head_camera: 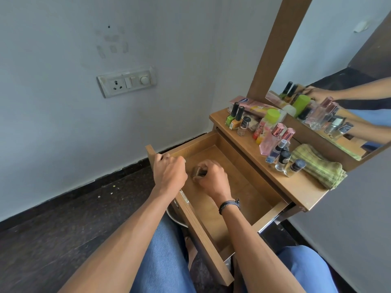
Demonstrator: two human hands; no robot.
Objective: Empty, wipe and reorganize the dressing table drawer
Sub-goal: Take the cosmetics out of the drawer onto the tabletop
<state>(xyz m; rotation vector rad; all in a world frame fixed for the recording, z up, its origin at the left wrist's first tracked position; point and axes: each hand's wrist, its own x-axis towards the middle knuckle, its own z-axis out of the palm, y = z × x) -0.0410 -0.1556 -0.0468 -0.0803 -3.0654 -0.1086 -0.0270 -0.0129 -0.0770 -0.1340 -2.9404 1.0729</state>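
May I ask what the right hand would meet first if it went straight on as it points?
Likely the drawer's far wall, just beyond the small object the right hand grips, though depth is unclear.

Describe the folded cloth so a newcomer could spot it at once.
Find the wooden dressing table top under the mirror, above the open drawer. Follow the row of bottles to its right end, where the folded cloth lies by the mirror's base. It is the only soft item there, yellow-green and striped, beside hard bottles.
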